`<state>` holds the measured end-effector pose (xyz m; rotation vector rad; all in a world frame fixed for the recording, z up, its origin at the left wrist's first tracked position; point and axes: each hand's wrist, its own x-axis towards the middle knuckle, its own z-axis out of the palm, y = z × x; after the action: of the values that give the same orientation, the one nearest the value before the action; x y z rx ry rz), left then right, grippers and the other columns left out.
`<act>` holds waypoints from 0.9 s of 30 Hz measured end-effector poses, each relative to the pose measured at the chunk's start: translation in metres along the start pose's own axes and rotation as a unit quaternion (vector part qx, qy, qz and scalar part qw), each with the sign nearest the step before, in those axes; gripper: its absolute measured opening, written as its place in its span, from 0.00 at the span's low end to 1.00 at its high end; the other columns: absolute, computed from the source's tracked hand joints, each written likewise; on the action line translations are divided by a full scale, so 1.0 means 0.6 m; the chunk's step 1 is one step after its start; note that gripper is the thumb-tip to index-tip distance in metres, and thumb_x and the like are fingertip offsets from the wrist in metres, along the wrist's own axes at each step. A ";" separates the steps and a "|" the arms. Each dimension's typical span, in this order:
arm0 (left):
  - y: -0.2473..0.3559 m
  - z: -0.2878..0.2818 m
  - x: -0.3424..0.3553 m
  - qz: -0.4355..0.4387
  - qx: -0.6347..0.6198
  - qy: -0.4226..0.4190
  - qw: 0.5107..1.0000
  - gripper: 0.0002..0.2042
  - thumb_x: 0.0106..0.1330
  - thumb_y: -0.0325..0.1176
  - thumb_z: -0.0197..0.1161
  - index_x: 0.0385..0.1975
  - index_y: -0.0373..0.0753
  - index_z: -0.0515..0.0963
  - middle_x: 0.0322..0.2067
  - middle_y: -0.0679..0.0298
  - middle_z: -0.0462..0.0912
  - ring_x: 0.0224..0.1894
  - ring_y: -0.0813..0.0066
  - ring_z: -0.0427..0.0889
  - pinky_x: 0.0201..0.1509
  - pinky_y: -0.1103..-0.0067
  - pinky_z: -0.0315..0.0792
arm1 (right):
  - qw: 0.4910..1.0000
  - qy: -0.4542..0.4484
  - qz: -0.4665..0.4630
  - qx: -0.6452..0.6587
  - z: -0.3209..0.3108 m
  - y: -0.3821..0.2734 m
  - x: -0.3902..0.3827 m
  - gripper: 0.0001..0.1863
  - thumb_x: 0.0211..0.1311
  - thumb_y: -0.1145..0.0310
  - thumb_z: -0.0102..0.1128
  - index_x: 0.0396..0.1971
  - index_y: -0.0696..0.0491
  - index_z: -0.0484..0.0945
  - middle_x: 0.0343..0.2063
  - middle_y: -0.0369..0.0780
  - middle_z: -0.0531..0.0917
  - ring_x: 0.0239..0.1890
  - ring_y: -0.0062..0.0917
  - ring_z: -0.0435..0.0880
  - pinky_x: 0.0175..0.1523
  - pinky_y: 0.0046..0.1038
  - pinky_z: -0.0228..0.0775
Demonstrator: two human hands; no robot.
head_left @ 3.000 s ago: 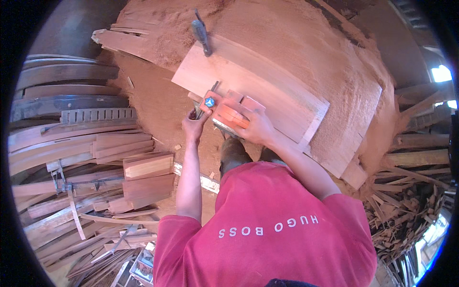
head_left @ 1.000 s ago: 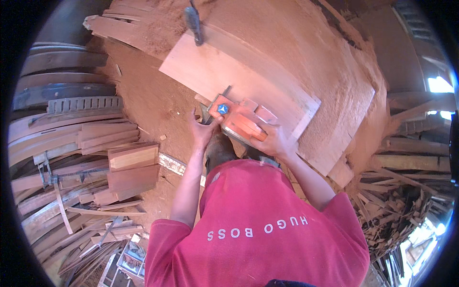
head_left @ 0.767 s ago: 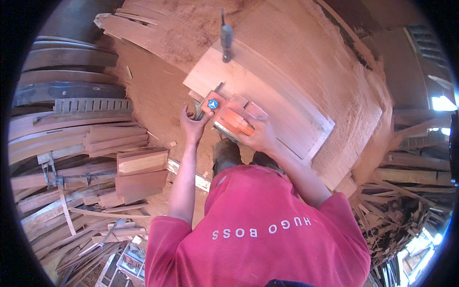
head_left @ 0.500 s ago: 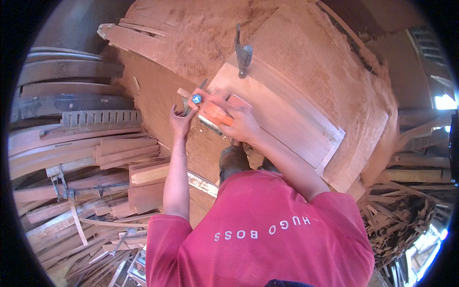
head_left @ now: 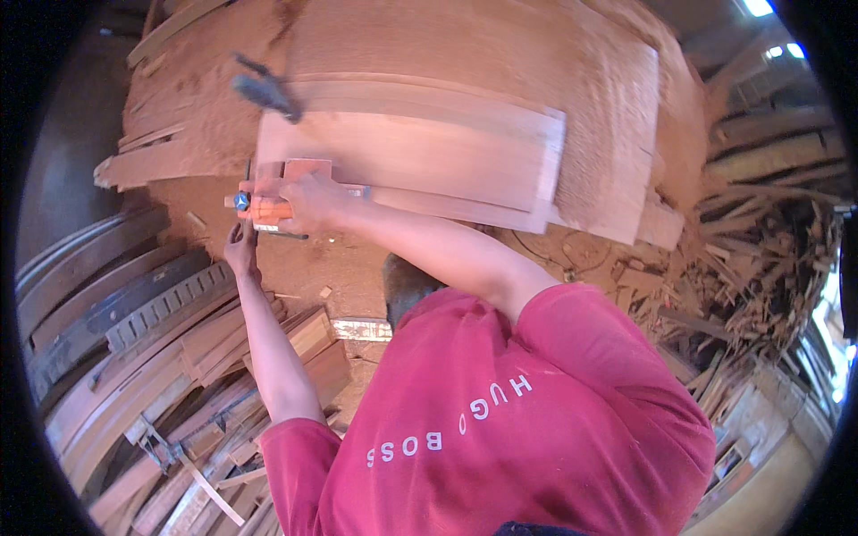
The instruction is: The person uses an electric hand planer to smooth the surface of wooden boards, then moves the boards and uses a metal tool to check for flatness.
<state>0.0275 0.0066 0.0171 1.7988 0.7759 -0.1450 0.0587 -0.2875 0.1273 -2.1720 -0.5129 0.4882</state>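
Note:
An orange electric planer [head_left: 268,211] with a blue front knob [head_left: 241,201] sits at the near left corner of a pale wooden panel [head_left: 429,152]. My right hand [head_left: 317,204] is wrapped round its handle, and my right forearm reaches across the panel's near edge. At the planer's front end my left hand [head_left: 241,252] has its fingers curled against the tool, just below the knob; motion blur softens the fingertips. Over the panel's far left corner stands a dark metal clamp [head_left: 266,95]. The planer's underside is hidden.
Sawdust coats the work surface [head_left: 608,134] around the panel. Stacked boards [head_left: 206,348] lie to the left, with a metal clamp bar [head_left: 159,442] among them. A heap of wood offcuts [head_left: 751,268] fills the right side. A cable [head_left: 567,263] lies beyond my right arm.
My view has turned, so the panel and clamp appear rotated and farther left. Both hands stay at the planer, which remains at the panel's near left end.

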 end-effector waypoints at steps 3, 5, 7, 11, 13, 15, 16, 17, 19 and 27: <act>-0.013 0.103 -0.129 0.004 0.060 -0.064 0.996 0.37 0.57 0.46 0.77 0.58 0.25 0.71 0.40 0.58 0.83 0.36 0.80 0.78 0.37 0.82 0.72 | 0.998 0.046 -0.006 -0.031 -0.032 0.082 -0.160 0.29 0.52 0.50 0.66 0.51 0.51 0.80 0.39 0.53 0.85 0.42 0.49 0.84 0.51 0.46 0.77; -0.013 0.197 -0.235 0.005 0.089 -0.118 0.989 0.33 0.54 0.45 0.78 0.51 0.27 0.73 0.35 0.61 0.82 0.31 0.81 0.76 0.32 0.82 0.71 | 0.999 0.037 0.017 -0.011 -0.092 0.131 -0.293 0.32 0.52 0.51 0.66 0.60 0.40 0.73 0.39 0.52 0.85 0.42 0.49 0.84 0.50 0.47 0.77; 0.003 0.309 -0.357 -0.012 0.098 -0.186 0.978 0.27 0.52 0.43 0.80 0.41 0.31 0.74 0.29 0.65 0.79 0.28 0.82 0.74 0.26 0.82 0.69 | 0.999 0.040 0.013 0.030 -0.152 0.197 -0.438 0.37 0.53 0.49 0.68 0.66 0.30 0.67 0.42 0.50 0.84 0.44 0.48 0.83 0.49 0.49 0.77; -0.016 0.488 -0.561 0.105 0.130 -0.196 0.966 0.39 0.41 0.55 0.82 0.42 0.29 0.72 0.34 0.56 0.80 0.37 0.68 0.79 0.39 0.73 0.75 | 0.995 0.041 0.086 0.002 -0.268 0.269 -0.684 0.35 0.48 0.53 0.74 0.59 0.42 0.76 0.42 0.47 0.85 0.44 0.44 0.85 0.50 0.42 0.78; -0.035 0.537 -0.605 0.137 0.169 -0.191 0.957 0.41 0.39 0.58 0.82 0.41 0.28 0.71 0.35 0.53 0.80 0.39 0.64 0.80 0.42 0.70 0.75 | 0.994 0.039 0.102 0.010 -0.282 0.303 -0.740 0.32 0.47 0.57 0.75 0.56 0.47 0.79 0.39 0.48 0.86 0.42 0.45 0.85 0.48 0.41 0.78; -0.004 0.538 -0.627 0.088 0.222 -0.200 0.950 0.41 0.38 0.59 0.82 0.39 0.28 0.70 0.35 0.52 0.80 0.38 0.62 0.80 0.42 0.70 0.75 | 0.992 0.033 0.124 -0.004 -0.291 0.311 -0.761 0.30 0.47 0.59 0.75 0.53 0.49 0.80 0.37 0.48 0.86 0.40 0.45 0.85 0.47 0.40 0.78; -0.018 0.535 -0.619 0.092 0.198 -0.198 0.956 0.41 0.38 0.60 0.82 0.38 0.29 0.70 0.35 0.52 0.80 0.37 0.63 0.80 0.41 0.70 0.75 | 0.992 0.035 0.119 -0.008 -0.285 0.312 -0.759 0.30 0.47 0.59 0.75 0.53 0.49 0.80 0.37 0.48 0.86 0.40 0.46 0.85 0.47 0.40 0.78; -0.036 0.531 -0.606 0.099 0.172 -0.192 0.961 0.41 0.38 0.60 0.82 0.38 0.29 0.70 0.35 0.53 0.80 0.37 0.64 0.80 0.41 0.71 0.75 | 0.993 0.037 0.109 -0.013 -0.280 0.310 -0.749 0.29 0.48 0.59 0.74 0.53 0.49 0.80 0.37 0.48 0.85 0.41 0.46 0.85 0.47 0.41 0.77; -0.062 0.515 -0.578 0.111 0.126 -0.167 0.972 0.41 0.39 0.59 0.82 0.39 0.29 0.71 0.35 0.55 0.79 0.36 0.67 0.79 0.40 0.73 0.75 | 0.995 0.045 0.082 -0.022 -0.268 0.297 -0.713 0.29 0.48 0.58 0.74 0.53 0.49 0.80 0.36 0.49 0.85 0.40 0.46 0.85 0.46 0.41 0.77; -0.026 0.380 -0.451 0.061 0.093 -0.093 0.989 0.37 0.45 0.48 0.84 0.45 0.27 0.72 0.30 0.62 0.80 0.26 0.80 0.76 0.28 0.82 0.72 | 0.996 0.078 0.042 -0.018 -0.204 0.200 -0.521 0.19 0.46 0.58 0.71 0.33 0.56 0.82 0.26 0.51 0.82 0.31 0.47 0.84 0.37 0.42 0.75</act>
<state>-0.1295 -0.3101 0.0429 1.9709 0.5325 -0.3088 -0.1193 -0.5952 0.1543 -2.2518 -0.3495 0.3533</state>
